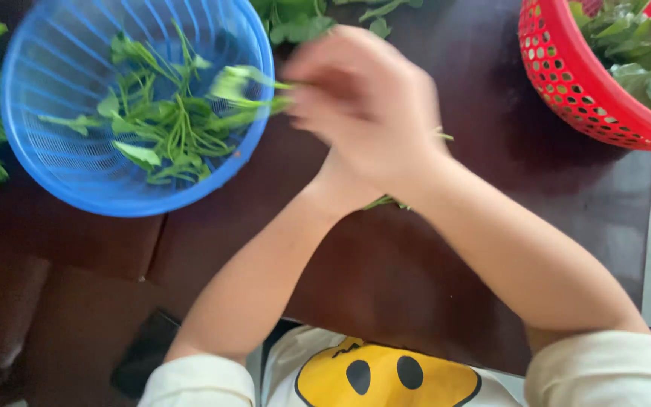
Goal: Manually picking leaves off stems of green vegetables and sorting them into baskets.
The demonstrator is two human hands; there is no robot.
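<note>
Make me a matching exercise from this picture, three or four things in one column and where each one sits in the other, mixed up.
Things:
1. blue basket
2. red basket
3. right hand
4. dark table

Places:
A. upper right corner
B. under both baskets
C. upper left, holding picked greens
D. centre, blurred, gripping a green sprig at the blue rim

Pairs: 1-C, 2-A, 3-D, 4-B
</note>
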